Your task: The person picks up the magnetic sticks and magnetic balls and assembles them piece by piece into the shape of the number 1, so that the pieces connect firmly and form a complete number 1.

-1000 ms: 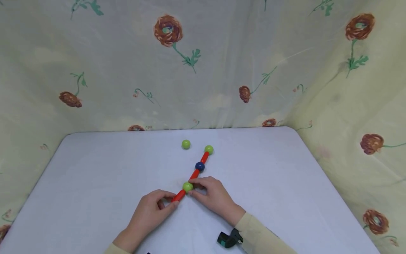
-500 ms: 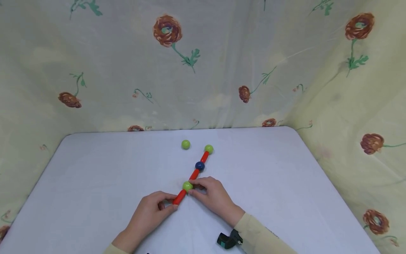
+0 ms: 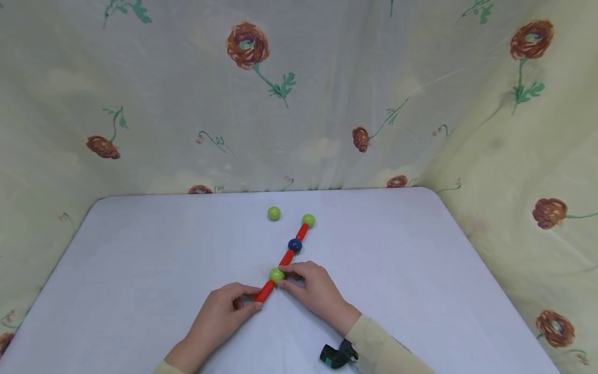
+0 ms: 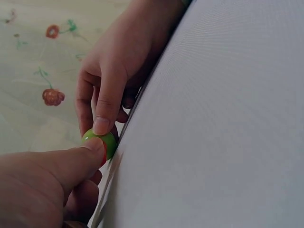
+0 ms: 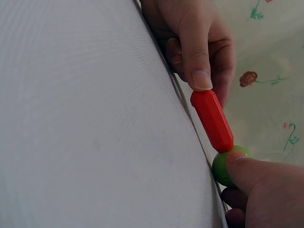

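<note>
A slanting chain of red rods and balls lies on the white table. My left hand (image 3: 223, 314) pinches the near end of the lowest red rod (image 5: 213, 119) between thumb and fingers. At that rod's other end, my right hand (image 3: 314, 288) grips a green ball (image 3: 276, 275) with thumb and forefinger. Beyond it the chain runs on through a second red rod (image 3: 286, 257), a dark blue ball (image 3: 295, 245), a third red rod (image 3: 302, 231) and a green ball (image 3: 308, 221) at the far end. Thumbs cover much of the held parts in the left wrist view.
A loose green ball (image 3: 273, 213) sits left of the chain's far end. A black strapped device (image 3: 338, 354) is at the right sleeve. Behind the table (image 3: 397, 259) hangs a flowered cloth (image 3: 317, 104), which also runs along both sides.
The left fingertips have slid slightly toward the near end of the lowest red rod, so more of it shows. The right hand and the rest of the chain look the same.
</note>
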A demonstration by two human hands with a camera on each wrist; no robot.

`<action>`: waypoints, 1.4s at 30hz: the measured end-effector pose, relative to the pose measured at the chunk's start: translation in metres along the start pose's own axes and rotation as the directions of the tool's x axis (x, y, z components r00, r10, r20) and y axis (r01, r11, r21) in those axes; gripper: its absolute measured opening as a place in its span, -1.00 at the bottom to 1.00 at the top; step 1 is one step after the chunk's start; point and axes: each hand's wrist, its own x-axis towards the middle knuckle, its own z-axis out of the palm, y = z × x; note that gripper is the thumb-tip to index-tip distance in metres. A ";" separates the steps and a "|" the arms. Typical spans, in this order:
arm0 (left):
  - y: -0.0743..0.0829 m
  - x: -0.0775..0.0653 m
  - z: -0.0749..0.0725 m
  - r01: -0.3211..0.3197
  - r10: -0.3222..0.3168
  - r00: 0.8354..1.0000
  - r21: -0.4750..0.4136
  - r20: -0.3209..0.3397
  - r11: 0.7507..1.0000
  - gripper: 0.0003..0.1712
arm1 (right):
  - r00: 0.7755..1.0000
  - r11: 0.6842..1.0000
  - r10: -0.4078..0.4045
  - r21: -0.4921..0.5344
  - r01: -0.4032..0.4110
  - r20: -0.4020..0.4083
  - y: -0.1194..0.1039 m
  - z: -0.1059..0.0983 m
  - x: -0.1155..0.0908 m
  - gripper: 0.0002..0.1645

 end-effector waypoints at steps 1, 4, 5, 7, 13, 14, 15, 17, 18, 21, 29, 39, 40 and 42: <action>0.000 0.000 0.000 0.005 -0.005 1.000 0.001 0.002 1.000 -0.71 | 1.000 1.000 0.002 0.000 -0.002 0.001 0.000 0.000 0.000 -0.57; 0.000 0.000 0.000 0.013 -0.013 1.000 0.003 0.001 1.000 -0.70 | 1.000 1.000 0.000 -0.001 0.000 0.000 -0.001 -0.001 0.000 -0.57; 0.000 0.001 0.000 0.016 -0.016 1.000 0.002 0.000 1.000 -0.69 | 1.000 1.000 0.000 -0.001 0.000 0.000 -0.001 -0.001 0.000 -0.57; 0.000 0.001 0.000 0.018 -0.018 1.000 0.002 -0.004 1.000 -0.69 | 1.000 1.000 0.003 -0.001 -0.003 0.003 -0.001 -0.001 0.000 -0.57; 0.000 0.002 -0.003 0.047 -0.046 0.997 -0.014 0.058 0.999 -0.64 | 0.999 0.999 0.040 0.006 -0.040 0.027 -0.001 -0.001 -0.001 -0.56; 0.000 0.003 -0.004 0.055 -0.054 0.996 -0.019 0.077 0.998 -0.60 | 0.999 0.999 0.044 0.007 -0.044 0.029 -0.001 -0.001 -0.001 -0.56; 0.000 0.004 -0.006 0.065 -0.062 0.993 -0.027 0.097 0.998 -0.57 | 0.999 0.999 0.044 0.008 -0.045 0.031 -0.001 -0.001 -0.001 -0.56; -0.001 0.008 -0.011 0.084 -0.080 0.989 -0.027 0.127 0.996 -0.52 | 0.999 0.999 0.040 0.013 -0.040 0.030 -0.001 -0.001 0.000 -0.55; 0.000 0.010 -0.014 0.092 -0.088 0.987 -0.023 0.132 0.996 -0.51 | 0.999 0.999 0.037 0.015 -0.037 0.030 -0.001 -0.001 0.000 -0.55; 0.003 0.021 -0.023 0.127 -0.127 0.983 0.010 0.135 0.992 -0.53 | 0.999 0.999 0.035 0.015 -0.036 0.036 -0.002 -0.001 0.001 -0.55; 0.013 0.060 -0.060 0.090 -0.103 0.978 0.084 0.179 0.992 -0.47 | 0.998 0.999 0.036 0.002 -0.036 0.044 -0.002 -0.003 0.000 -0.55; -0.002 0.116 -0.063 0.099 -0.124 0.977 0.147 0.172 0.984 -0.55 | 0.997 0.999 0.049 0.020 -0.050 0.058 -0.001 -0.003 -0.001 -0.55; -0.005 0.121 -0.061 0.103 -0.128 0.977 0.148 0.170 0.984 -0.55 | 0.997 0.999 0.046 0.019 -0.047 0.057 -0.001 -0.003 -0.001 -0.55; -0.009 0.130 -0.058 0.111 -0.135 0.977 0.152 0.162 0.982 -0.53 | 0.998 0.999 0.041 0.019 -0.042 0.054 -0.001 -0.003 -0.001 -0.54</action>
